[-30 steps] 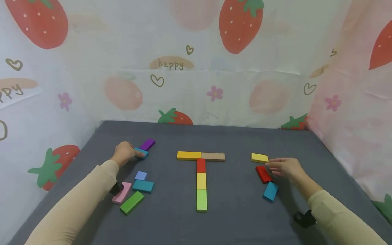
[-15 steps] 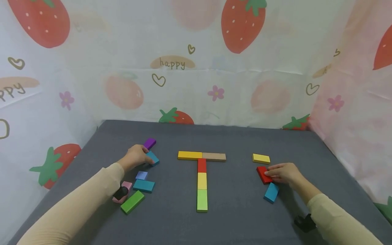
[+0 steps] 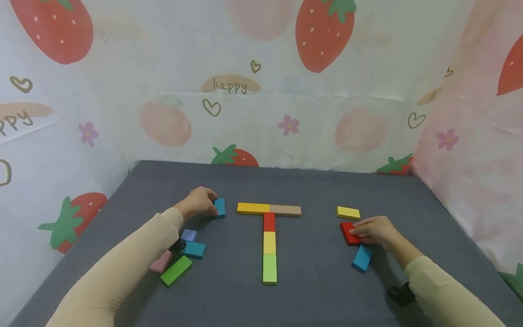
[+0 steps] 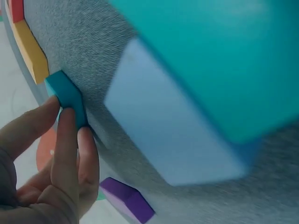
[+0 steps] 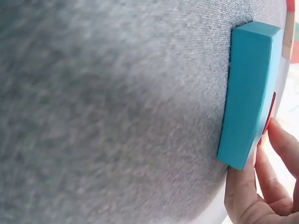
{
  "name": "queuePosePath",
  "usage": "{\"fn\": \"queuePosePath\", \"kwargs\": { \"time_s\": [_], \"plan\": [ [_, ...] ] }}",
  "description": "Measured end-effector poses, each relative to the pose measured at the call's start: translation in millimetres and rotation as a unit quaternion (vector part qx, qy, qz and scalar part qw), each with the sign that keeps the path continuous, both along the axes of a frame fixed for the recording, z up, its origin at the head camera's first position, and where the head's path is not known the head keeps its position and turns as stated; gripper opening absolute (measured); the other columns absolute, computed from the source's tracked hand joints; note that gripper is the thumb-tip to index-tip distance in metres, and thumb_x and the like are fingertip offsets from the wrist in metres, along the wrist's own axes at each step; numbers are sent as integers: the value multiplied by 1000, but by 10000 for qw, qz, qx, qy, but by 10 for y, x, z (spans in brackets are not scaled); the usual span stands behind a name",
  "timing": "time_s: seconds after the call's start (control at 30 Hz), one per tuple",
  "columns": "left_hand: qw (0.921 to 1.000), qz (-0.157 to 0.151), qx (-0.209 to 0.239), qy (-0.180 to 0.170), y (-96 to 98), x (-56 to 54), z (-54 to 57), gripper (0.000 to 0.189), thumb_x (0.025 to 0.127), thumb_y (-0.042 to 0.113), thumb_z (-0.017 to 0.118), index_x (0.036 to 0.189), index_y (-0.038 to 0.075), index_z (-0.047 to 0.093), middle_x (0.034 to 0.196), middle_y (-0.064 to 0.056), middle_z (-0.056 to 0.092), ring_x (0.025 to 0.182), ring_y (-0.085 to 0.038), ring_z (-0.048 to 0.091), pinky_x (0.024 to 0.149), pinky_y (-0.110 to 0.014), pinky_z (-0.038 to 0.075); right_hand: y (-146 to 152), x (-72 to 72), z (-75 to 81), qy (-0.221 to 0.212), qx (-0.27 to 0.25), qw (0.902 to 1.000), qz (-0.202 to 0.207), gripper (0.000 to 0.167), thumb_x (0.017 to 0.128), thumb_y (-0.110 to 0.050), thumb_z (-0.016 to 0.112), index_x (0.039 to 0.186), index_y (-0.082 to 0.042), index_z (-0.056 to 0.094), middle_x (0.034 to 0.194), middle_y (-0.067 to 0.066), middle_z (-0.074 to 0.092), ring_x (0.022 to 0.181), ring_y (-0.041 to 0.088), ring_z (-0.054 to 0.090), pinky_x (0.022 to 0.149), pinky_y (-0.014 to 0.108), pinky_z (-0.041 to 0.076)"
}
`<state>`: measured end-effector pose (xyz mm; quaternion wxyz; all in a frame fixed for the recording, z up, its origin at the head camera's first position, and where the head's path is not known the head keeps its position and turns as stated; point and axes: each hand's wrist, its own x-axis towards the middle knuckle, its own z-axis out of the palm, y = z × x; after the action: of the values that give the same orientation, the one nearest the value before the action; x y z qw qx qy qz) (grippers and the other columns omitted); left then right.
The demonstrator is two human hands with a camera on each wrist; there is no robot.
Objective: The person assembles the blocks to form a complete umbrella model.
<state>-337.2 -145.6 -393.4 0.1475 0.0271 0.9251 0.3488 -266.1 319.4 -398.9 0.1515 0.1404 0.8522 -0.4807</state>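
My left hand (image 3: 199,202) pinches a blue block (image 3: 220,208) between thumb and fingertips, just left of the yellow block (image 3: 253,209) that ends the top bar of a T of flat blocks. The left wrist view shows the thumb and fingers along one end of this blue block (image 4: 67,91). A purple block (image 4: 127,199) lies behind that hand, mostly hidden in the head view. On the right, my right hand (image 3: 377,232) grips a red block (image 3: 347,232) by its right side. Another blue block (image 5: 247,93) largely covers the red one in the right wrist view.
The T continues with tan (image 3: 285,210), red (image 3: 269,222), pale yellow (image 3: 269,243) and light green (image 3: 269,269) blocks. Lavender (image 3: 189,235), blue (image 3: 195,249), pink (image 3: 161,262) and green (image 3: 176,271) blocks lie under the left forearm's side. A yellow block (image 3: 348,212) lies beyond the right hand.
My left hand has carried the blue block rightward from beside the purple block toward the T, turning it more upright in view. My right hand has come down onto the red block, which shifted slightly left.
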Motion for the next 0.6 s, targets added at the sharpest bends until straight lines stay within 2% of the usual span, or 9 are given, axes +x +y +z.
{"fn": "queuePosePath", "kwargs": {
  "time_s": [0.17,0.23,0.43,0.6],
  "plan": [
    [9983,-171,515,-209,66,-47,-2,55,81,-5,72,134,-7,56,137,-29,54,106,-28,63,87,-35,58,-64,-27,-24,-42,-68,10000,-32,49,88,-11,75,127,14,59,128,30,59,76,5,64,72,27,60],
    [9971,-225,679,-255,78,-66,-13,55,82,-7,70,135,-7,55,138,-28,54,109,-29,62,88,-35,58,-89,-40,-32,-26,-88,10000,-17,48,89,-10,74,127,15,58,131,31,56,76,5,64,72,26,60],
    [9941,-326,950,-413,120,-119,-37,57,85,-6,68,139,-7,51,143,-28,50,115,-32,61,91,-36,57,-153,-73,-22,28,-89,10000,2,47,89,-11,74,125,15,59,126,29,59,74,6,64,71,27,60],
    [9926,-257,1076,-496,154,-199,-92,58,85,-7,67,140,-5,50,145,-27,48,117,-33,60,89,-35,58,-190,-106,-35,81,-111,9999,35,46,89,-9,73,125,16,59,120,27,63,73,5,64,71,27,60]
  ]
}}
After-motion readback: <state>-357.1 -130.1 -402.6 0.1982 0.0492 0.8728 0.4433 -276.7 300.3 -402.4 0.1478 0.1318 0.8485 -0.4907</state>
